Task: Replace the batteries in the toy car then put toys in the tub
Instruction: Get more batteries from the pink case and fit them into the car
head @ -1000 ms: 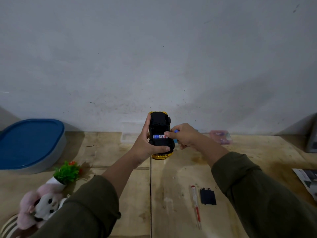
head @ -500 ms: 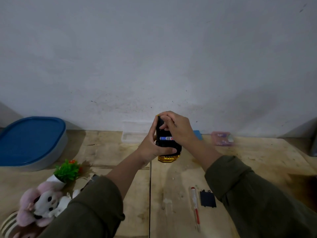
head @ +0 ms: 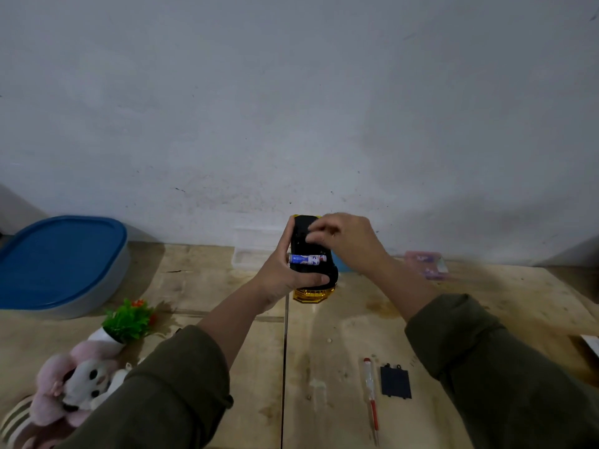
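My left hand [head: 282, 273] grips a yellow toy car [head: 311, 273] upright on its nose, black underside towards me. A blue and white battery [head: 306, 259] lies across the car's open compartment. My right hand [head: 345, 239] rests on the upper part of the underside, fingers curled against it, holding nothing that I can see. The black battery cover [head: 395, 381] lies flat on the wooden table [head: 324, 335] at the lower right, beside a red-handled screwdriver [head: 371, 396]. The tub with its blue lid [head: 61, 260] stands at the far left.
A pink and white plush toy [head: 73, 384] and a small potted plastic plant [head: 124, 324] lie at the lower left. A clear plastic box [head: 251, 251] sits against the wall behind the car. A pink packet [head: 426, 264] lies to the right. Paper shows at the right edge [head: 590, 343].
My right hand moved from the battery at the car's side up to the top of the underside. A battery now sits in the compartment. The car shifted slightly right.
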`<state>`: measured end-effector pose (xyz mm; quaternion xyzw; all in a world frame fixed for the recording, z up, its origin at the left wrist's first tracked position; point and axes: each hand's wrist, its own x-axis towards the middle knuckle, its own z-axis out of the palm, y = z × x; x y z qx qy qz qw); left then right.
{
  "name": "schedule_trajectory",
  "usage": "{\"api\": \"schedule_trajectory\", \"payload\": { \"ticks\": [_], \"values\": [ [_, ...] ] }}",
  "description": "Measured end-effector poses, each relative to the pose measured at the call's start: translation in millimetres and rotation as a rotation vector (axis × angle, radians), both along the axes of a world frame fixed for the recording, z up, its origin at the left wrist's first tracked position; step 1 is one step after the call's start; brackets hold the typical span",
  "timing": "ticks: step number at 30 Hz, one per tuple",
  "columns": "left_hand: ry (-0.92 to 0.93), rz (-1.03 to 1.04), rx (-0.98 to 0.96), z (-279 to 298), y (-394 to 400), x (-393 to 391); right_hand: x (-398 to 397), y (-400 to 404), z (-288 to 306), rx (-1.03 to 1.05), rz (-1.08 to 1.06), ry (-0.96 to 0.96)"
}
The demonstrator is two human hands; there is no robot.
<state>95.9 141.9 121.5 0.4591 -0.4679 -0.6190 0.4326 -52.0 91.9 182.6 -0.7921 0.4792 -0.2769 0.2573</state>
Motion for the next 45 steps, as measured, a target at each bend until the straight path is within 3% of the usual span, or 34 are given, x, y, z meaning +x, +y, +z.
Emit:
{"api": "schedule_trajectory", "payload": {
  "ticks": [3,8,16,20,28,32,37,45],
  "values": [
    [0.002,-0.007,-0.004,-1.3,-2.6,1.6,-8.0,-0.9,-6.0,0.199,0.137,0.109],
    [-0.023,-0.016,-0.006,-3.6,-2.8,4.0,-11.1,-4.3,-11.4,0.152,0.161,0.180],
    [-0.056,-0.029,-0.027,-0.4,-6.5,3.6,-8.0,-8.8,-6.6,0.109,0.053,0.064],
    [-0.077,-0.035,-0.030,-1.6,-6.8,6.7,-7.0,-9.0,1.9,0.193,0.045,0.005],
    [-0.075,-0.056,-0.017,2.1,-5.9,4.1,2.1,-2.8,-1.6,0.052,0.151,0.237],
    [-0.060,-0.057,-0.028,2.2,-6.2,5.6,5.5,0.7,-3.7,0.011,0.154,0.225],
    [-0.093,-0.055,-0.036,2.6,-2.9,9.5,-3.2,-3.9,7.3,0.103,0.114,0.084],
    [-0.085,-0.086,-0.057,6.1,1.9,-0.1,-0.1,-7.6,16.1,0.018,0.216,0.299]
  ]
}}
